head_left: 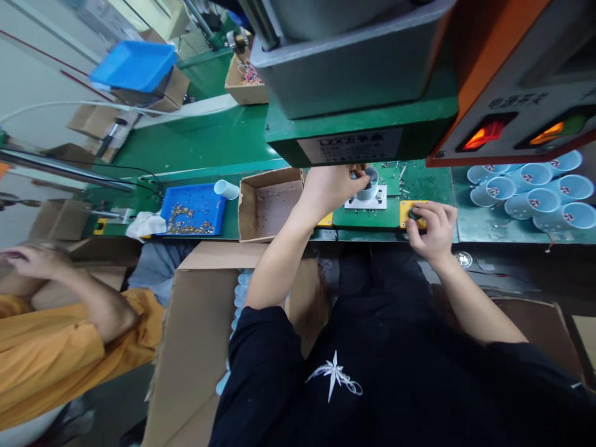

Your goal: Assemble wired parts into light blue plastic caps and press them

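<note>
My left hand (331,191) reaches under the press head (363,130), its fingers closed at the rim of a grey cylinder (369,186). What is pinched there is partly hidden by the hand. The cylinder stands upright on a light metal plate (380,202) fixed to the green base. My right hand (435,230) is curled at a yellow button box (404,218), thumb and forefinger around its dark green push button (414,213).
Light blue cups (531,202) with small metal parts inside stand at right. An open carton (272,208), a blue tray (193,211) of brass-coloured pieces and a lying cup (226,189) are left. A co-worker's arm (79,285) is far left. A big cardboard box (195,347) holds more cups.
</note>
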`<state>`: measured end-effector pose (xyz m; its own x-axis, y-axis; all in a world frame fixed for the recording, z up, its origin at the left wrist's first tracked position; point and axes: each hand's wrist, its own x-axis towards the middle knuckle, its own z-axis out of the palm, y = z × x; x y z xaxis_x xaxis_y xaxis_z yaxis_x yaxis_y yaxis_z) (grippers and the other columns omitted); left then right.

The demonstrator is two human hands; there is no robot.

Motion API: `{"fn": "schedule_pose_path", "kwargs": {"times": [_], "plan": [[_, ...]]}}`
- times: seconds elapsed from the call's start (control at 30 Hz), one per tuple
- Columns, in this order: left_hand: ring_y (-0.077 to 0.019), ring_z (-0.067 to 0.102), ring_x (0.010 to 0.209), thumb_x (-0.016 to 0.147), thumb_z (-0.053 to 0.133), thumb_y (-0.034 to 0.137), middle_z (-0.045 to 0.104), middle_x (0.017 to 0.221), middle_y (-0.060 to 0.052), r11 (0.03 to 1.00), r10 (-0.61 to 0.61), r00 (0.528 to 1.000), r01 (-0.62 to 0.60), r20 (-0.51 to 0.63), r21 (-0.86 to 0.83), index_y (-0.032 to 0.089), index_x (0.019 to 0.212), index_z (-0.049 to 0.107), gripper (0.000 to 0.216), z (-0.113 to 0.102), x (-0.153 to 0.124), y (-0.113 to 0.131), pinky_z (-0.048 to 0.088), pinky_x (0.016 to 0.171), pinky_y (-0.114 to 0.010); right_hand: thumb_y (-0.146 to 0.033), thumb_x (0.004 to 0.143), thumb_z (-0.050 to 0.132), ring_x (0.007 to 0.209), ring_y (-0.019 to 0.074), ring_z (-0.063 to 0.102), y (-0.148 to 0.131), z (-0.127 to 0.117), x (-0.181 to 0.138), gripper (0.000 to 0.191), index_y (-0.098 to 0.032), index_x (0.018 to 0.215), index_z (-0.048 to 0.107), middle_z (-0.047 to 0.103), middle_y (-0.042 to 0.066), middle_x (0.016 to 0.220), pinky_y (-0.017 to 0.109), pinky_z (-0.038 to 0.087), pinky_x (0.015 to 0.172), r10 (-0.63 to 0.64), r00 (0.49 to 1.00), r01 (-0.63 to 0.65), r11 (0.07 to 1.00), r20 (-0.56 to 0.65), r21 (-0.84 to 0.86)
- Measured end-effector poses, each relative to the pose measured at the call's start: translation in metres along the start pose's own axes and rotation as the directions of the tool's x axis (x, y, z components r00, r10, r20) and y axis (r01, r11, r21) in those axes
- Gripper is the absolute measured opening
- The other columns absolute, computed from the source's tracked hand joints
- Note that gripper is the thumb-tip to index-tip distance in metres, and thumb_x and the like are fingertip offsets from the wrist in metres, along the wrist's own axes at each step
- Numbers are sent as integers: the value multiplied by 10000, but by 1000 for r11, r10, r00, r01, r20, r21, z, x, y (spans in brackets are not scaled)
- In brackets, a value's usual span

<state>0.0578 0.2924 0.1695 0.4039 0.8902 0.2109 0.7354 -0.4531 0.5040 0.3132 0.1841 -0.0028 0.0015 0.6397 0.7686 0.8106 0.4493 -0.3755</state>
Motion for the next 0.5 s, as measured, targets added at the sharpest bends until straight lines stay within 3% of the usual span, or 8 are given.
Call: {"fn": "schedule_pose_path", "kwargs": {"times": [0.27,0.5], "plan": [[-259,707,902,887,751,335,717,756,-61,998,65,998,-64,19,-28,200,800,681,176,5,8,-4,584,815,-364,-339,926,673,1112,325,684,2,1,-2,196,-248,1099,656,777,86,1162,562,498,1014,86,995,-86,996,40,-5],[-256,707,934,917,762,300,735,825,-61,1000,7,999,-7,49,-7,186,869,724,129,0,14,6,570,844,-369,-339,919,668,1113,322,677,2,1,-3,213,-242,1107,643,768,92,1173,562,479,1023,94,993,-95,995,66,2]]}}
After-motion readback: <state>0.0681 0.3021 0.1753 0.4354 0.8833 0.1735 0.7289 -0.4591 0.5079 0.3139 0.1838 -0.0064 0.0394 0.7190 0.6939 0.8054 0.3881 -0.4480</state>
